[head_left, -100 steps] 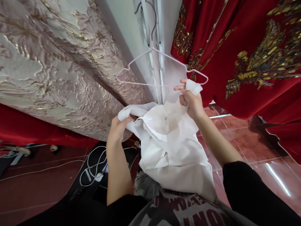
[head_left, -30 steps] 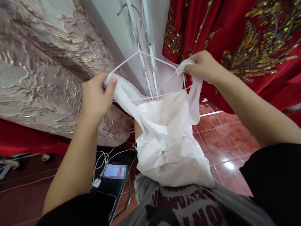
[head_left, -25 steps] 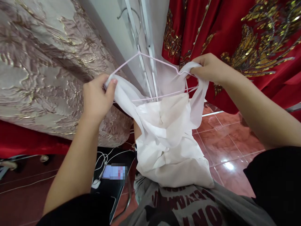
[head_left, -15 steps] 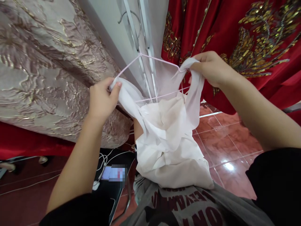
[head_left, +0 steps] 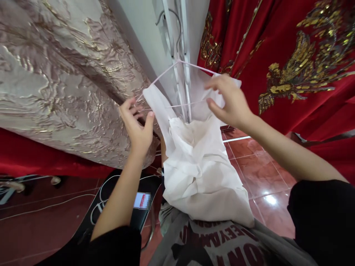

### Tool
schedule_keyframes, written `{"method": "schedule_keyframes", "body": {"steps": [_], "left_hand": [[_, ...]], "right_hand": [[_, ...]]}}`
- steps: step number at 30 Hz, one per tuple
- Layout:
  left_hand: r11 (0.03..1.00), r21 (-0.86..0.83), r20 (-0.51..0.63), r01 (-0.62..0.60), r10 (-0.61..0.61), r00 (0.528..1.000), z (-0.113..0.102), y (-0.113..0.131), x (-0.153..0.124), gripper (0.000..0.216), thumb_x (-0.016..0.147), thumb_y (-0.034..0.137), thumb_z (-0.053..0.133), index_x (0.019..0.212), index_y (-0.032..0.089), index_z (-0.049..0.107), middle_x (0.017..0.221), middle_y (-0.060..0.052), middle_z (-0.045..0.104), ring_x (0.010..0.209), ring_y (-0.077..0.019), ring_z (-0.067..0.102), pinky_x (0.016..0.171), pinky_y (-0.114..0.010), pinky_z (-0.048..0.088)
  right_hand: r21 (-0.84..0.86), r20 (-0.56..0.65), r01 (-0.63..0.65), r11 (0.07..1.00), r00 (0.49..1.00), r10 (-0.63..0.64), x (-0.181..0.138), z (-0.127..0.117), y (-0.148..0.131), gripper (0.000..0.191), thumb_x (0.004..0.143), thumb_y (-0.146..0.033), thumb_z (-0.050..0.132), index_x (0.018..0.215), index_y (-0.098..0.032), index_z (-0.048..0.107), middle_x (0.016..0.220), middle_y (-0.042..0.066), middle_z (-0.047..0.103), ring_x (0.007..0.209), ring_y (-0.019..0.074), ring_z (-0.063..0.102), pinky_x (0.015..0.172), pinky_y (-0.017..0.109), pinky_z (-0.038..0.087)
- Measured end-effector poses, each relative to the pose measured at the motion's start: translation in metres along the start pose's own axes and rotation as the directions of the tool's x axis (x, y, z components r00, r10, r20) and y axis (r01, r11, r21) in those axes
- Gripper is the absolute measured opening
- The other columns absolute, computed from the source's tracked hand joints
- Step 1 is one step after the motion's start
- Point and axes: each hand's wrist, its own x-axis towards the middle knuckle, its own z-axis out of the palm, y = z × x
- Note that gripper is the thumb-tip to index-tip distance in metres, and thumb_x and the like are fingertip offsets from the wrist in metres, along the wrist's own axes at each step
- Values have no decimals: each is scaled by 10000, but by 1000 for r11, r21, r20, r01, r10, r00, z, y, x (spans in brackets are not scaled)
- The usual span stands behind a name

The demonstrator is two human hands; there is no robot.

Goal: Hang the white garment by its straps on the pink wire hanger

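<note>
In front of me a white dress (head_left: 205,166) hangs by its shoulder straps on a thin pink hanger (head_left: 166,71), its lower part resting against my shirt. The left strap lies over the hanger's left arm, the right strap over its right arm. My left hand (head_left: 137,127) is beside the left strap, fingers spread and holding nothing. Close to the right strap, my right hand (head_left: 229,101) has thumb and fingers apart. Whether its fingertips brush the sheer fabric, I cannot tell. The hanger's metal hook (head_left: 179,27) is up near the white metal bars.
White metal bars (head_left: 186,70) stand behind the hanger. A pale textured gown (head_left: 69,85) hangs at left, a red gown with gold sequins (head_left: 291,81) at right. Lower left, a phone (head_left: 142,200) and white cables lie on a black chair (head_left: 111,184). Red tiles (head_left: 260,166) cover the floor.
Both hands have let go of the dress straps and opened. The right strap now sits on the hanger's right arm. The right hand has moved left and down; the left hand slightly right and down.
</note>
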Motion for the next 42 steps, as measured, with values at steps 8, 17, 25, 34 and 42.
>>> {"method": "schedule_keyframes", "body": {"steps": [8, 17, 25, 34, 42], "left_hand": [[920, -185, 98, 347, -334, 938, 51, -15, -87, 637, 882, 542, 777, 1353, 211, 504, 1406, -172, 632, 1301, -301, 647, 1127, -440, 515], [932, -133, -149, 336, -354, 923, 72, 13, -71, 445, 854, 403, 816, 1188, 179, 627, 1192, -141, 739, 1106, -291, 737, 1019, -424, 584], [940, -107, -361, 323, -339, 869, 82, 9, -75, 371, 810, 327, 814, 1102, 176, 641, 1112, -113, 726, 1069, -281, 717, 1003, -424, 584], [926, -127, -336, 355, -377, 863, 57, 23, -88, 249, 858, 308, 764, 1058, 161, 746, 1001, -79, 762, 985, -260, 756, 935, -389, 621], [853, -347, -211, 390, -476, 854, 59, 37, -89, 405, 865, 435, 805, 1179, 189, 735, 1117, -106, 775, 1042, -269, 772, 931, -389, 646]], "right_hand": [[32, 88, 28, 999, 996, -31, -15, 104, 34, 272, 1018, -266, 545, 1235, -225, 704, 1296, 122, 743, 1205, 303, 666, 1066, 508, 498], [63, -223, 22, 998, 975, -7, -51, 121, 3, 329, 967, -107, 468, 1090, -264, 729, 1080, 58, 798, 1010, 248, 710, 930, 445, 472], [91, -297, 105, 990, 952, -74, -54, 121, 0, 375, 955, -60, 469, 1148, -276, 708, 1081, 37, 802, 996, 235, 710, 916, 430, 480], [175, -258, -31, 984, 963, 76, -59, 131, -19, 366, 979, -136, 470, 1144, -305, 750, 1100, 57, 786, 1001, 257, 693, 968, 480, 469], [172, -285, -39, 984, 954, 88, -58, 127, -18, 321, 976, -124, 470, 1063, -276, 739, 1044, 58, 788, 964, 246, 692, 945, 460, 468]]}}
